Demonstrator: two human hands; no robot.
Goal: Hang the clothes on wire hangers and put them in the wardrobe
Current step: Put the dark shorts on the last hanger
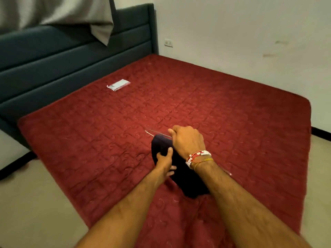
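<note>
A dark navy garment (186,178) is draped over a thin wire hanger (155,132) just above the red quilted mattress (232,111). My right hand (188,140), with red and white bracelets at the wrist, grips the hanger at its top, fingers curled over the wire. My left hand (165,161) pinches the garment's left side, thumb on top of the cloth. One end of the hanger pokes out to the left of the garment, another tip shows behind my right forearm. The wardrobe is out of view.
A small silver-white packet (118,84) lies on the mattress near the dark blue padded headboard (71,51). A grey curtain (71,13) hangs over the headboard at top left. White wall with a socket (168,42) runs behind; beige floor shows on both sides.
</note>
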